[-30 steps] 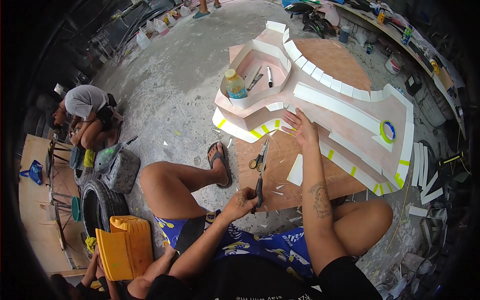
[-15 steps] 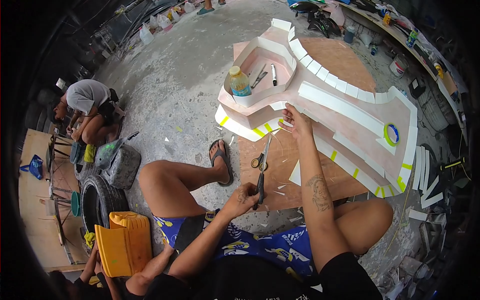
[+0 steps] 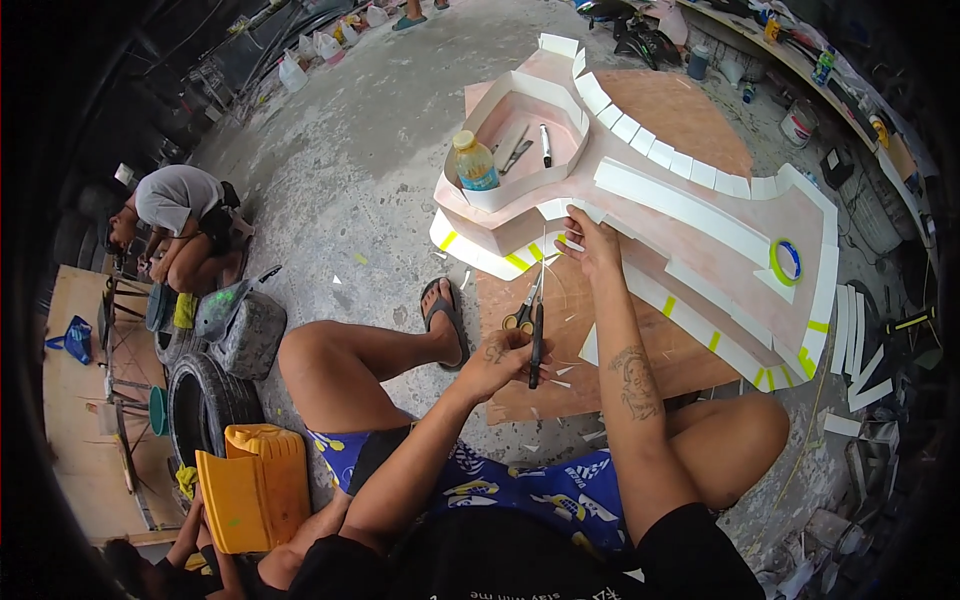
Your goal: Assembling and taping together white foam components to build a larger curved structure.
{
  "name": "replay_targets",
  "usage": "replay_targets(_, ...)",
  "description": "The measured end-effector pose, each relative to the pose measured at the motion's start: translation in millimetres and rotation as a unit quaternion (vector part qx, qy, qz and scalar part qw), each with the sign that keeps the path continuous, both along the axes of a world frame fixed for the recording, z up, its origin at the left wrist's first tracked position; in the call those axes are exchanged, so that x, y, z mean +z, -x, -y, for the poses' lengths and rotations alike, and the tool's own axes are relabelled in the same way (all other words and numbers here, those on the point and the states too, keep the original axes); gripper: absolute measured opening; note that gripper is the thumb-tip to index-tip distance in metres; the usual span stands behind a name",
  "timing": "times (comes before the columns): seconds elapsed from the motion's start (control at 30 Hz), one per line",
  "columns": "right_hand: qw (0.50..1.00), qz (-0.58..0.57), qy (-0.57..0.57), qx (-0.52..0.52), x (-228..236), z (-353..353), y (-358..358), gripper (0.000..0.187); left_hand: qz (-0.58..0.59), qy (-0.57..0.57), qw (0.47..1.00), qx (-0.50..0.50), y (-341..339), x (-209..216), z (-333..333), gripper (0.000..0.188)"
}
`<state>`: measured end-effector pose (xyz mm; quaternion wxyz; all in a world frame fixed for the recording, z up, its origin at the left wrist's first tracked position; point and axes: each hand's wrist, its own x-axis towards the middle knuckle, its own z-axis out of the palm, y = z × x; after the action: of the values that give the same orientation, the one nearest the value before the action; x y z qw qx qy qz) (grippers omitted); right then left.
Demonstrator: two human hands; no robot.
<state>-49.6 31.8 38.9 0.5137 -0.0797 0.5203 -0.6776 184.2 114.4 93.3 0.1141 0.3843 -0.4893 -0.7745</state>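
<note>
My left hand (image 3: pixel 497 364) is closed round a pair of black-handled scissors (image 3: pixel 537 335), seen nearly edge-on with the tip upward. Behind them lies a second pair with black and yellowish handles (image 3: pixel 519 318), on a brown wooden board (image 3: pixel 640 340). With thumb and fingertips, my right hand (image 3: pixel 592 240) pinches a white strip (image 3: pixel 556 208) along the edge of a large pinkish mould (image 3: pixel 640 215). Other white strips and yellow tape pieces line the mould. A walled recess on it holds a yellow-capped bottle (image 3: pixel 476 165), a black-and-white marker (image 3: pixel 546 146) and a blade-like tool (image 3: pixel 518 155).
A roll of yellow-green tape (image 3: pixel 785 262) lies on the mould. Loose white strips (image 3: pixel 852 330) rest at the right. To the left are a tyre (image 3: pixel 205 400), a yellow plastic container (image 3: pixel 262 490) and a crouching person (image 3: pixel 185 215). Another person's arms show at lower left.
My left hand has shifted slightly right and up, turning the scissors more upright. My right hand stays at the white strip, almost unmoved.
</note>
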Motion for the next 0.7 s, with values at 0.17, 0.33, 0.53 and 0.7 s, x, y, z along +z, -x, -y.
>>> replay_targets(0.17,1.0,-0.012,0.007,-0.001,0.2,-0.3,-0.2,0.021,-0.012,-0.017,1.0,0.002,4.2,2.3,-0.9,0.04)
replay_targets(0.33,1.0,-0.02,0.012,-0.007,0.2,-0.6,-0.7,0.025,-0.006,-0.035,0.999,-0.004,10.9,2.9,3.8,0.044)
replay_targets(0.53,0.999,-0.025,-0.025,0.005,0.6,2.7,0.5,0.043,-0.014,-0.052,0.998,-0.01,27.2,11.6,22.3,0.044)
replay_targets(0.7,0.999,-0.034,0.002,0.003,0.1,2.3,2.2,0.034,-0.026,-0.046,0.998,-0.014,38.2,25.3,33.6,0.046)
